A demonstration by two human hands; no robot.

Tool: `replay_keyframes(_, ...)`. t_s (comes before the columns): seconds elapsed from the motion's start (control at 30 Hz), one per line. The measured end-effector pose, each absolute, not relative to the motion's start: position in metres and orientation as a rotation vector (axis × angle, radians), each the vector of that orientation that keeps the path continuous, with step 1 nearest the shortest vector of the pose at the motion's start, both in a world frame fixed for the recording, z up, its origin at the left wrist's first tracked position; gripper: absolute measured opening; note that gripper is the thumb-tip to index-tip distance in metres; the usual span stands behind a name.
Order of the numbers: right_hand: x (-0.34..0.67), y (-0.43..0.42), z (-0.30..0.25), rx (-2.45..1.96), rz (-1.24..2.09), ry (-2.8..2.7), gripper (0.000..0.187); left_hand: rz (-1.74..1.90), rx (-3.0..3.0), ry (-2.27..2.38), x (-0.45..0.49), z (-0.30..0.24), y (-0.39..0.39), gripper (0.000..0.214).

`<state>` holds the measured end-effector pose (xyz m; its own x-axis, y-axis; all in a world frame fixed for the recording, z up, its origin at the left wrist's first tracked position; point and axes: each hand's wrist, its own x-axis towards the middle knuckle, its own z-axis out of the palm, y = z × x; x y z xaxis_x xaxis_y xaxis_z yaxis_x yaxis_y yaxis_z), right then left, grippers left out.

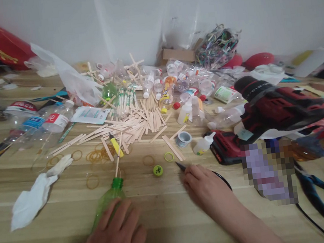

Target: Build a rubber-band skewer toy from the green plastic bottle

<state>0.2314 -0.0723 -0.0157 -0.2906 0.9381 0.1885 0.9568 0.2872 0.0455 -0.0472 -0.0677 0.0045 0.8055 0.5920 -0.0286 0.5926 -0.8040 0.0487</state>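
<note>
My left hand (117, 237) lies flat, fingers spread, on a green plastic bottle (108, 199) resting on its side on the wooden table (167, 215). A wooden stick (118, 158) pokes out of the bottle's neck. My right hand (207, 189) is closed around a dark pointed tool (181, 167) with a black cord trailing behind it. The tool's tip points toward a green bottle cap (158, 171) and a yellow-green rubber band (169, 157).
A heap of wooden craft sticks (138, 120), small plastic bottles (175, 88) and rubber bands (98, 156) fills the middle. A red power drill (269, 110), blue pliers (318, 193), a glue bottle (203, 145), a tape roll (184, 138) and a crumpled tissue (35, 196) lie around.
</note>
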Motion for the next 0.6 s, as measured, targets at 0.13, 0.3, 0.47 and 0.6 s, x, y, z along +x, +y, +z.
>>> replay_keyframes(0.13,0.237,-0.075,-0.009,-1.736,-0.184,-2.443,0.008,0.064,2.931,0.994,-0.057,-0.003,-0.060,0.021)
replay_keyframes(0.3,0.233,-0.080,0.002,-1.667,-0.008,-2.428,0.011,0.047,2.979,1.069,-0.066,-0.007,-0.052,0.020)
replay_keyframes(0.47,0.222,-0.086,0.008,-1.611,0.084,-2.396,0.014,0.053,3.047,1.128,-0.079,-0.014,-0.041,0.019)
replay_keyframes(0.6,0.216,-0.086,0.005,-1.586,0.088,-2.359,0.013,0.083,3.068,1.140,-0.082,-0.013,-0.036,0.015)
